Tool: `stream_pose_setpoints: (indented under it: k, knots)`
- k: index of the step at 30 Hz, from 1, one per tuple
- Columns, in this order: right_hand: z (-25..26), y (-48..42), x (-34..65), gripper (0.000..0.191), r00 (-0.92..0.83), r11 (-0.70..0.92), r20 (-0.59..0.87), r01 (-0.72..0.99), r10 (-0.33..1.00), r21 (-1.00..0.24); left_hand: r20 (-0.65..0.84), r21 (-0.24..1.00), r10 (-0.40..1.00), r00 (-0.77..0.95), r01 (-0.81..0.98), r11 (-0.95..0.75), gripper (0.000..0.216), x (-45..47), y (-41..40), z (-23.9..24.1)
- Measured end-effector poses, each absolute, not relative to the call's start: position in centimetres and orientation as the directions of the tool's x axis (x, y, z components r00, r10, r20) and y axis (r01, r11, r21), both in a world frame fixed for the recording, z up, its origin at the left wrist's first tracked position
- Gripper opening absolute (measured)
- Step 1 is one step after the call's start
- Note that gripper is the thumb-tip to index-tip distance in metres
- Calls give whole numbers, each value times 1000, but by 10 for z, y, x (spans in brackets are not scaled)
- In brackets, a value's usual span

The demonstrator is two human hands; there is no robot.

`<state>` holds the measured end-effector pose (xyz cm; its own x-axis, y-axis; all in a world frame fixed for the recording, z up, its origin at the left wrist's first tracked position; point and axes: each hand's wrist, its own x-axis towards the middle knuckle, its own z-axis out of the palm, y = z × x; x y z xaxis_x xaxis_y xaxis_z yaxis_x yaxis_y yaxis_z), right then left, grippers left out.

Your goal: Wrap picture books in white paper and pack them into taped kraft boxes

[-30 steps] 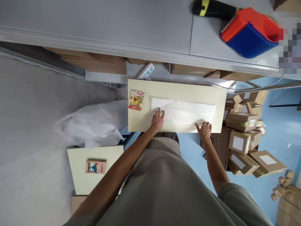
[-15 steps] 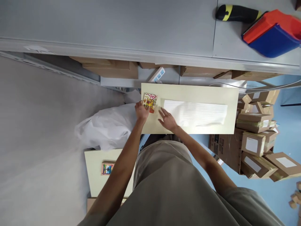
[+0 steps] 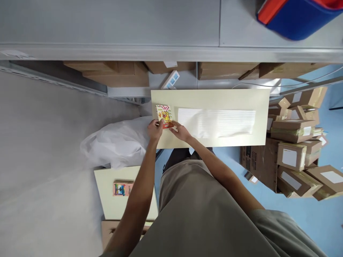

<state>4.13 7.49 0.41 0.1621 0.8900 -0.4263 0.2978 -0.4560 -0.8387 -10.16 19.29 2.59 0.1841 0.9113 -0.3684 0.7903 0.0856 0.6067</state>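
A small colourful booklet (image 3: 164, 113) lies at the left end of a pale yellow board (image 3: 214, 98). My left hand (image 3: 154, 129) grips the booklet's near left corner. My right hand (image 3: 180, 132) pinches its near right edge. Both hands have their fingers closed on it. A white ribbed sheet (image 3: 217, 122) lies flat on the board, to the right of my hands.
A grey shelf (image 3: 107, 32) runs across the top with a red and blue bin (image 3: 297, 14). Brown boxes (image 3: 292, 142) pile up at right on the blue floor. A white plastic bag (image 3: 115, 142) sits at left. A second board (image 3: 107, 200) carries another booklet (image 3: 122, 188).
Both hands left the white sheet and moved left to the colourful booklet. My right hand crossed over from the sheet's right end and now grips the booklet too.
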Motion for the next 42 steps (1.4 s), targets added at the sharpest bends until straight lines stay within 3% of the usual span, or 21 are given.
stream_pose_setpoints:
  k: [5, 10, 15, 21, 30, 38, 42]
  knots:
    - [21, 17, 116, 86, 324, -444, -413, 23, 851, -896, -429, 759, 855, 290, 629, 167, 51, -58, 130, 59]
    - [28, -79, 227, 76, 415, -486, -474, -84, 777, -870, -472, 808, 695, 543, 581, 95, 48, 48, 53, 52]
    - [15, -172, 318, 66, 552, -554, -491, -62, 674, -830, -526, 776, 535, 662, 630, -17, 30, 158, -15, 16]
    - [-14, -217, 354, 60, 610, -662, -544, -41, 576, -748, -622, 663, 518, 587, 747, -50, 25, 214, -65, -15]
    - [-44, -148, 376, 46, 533, -647, -519, 73, 668, -759, -601, 672, 676, 427, 728, 137, 26, 220, -31, -27]
    - [-27, -150, 377, 24, 486, -641, -501, 173, 716, -748, -606, 655, 678, 417, 745, 127, 30, 205, -24, -24]
    - [-10, -180, 383, 21, 568, -690, -457, 304, 685, -657, -632, 630, 651, 420, 767, 117, 29, 200, -31, -28]
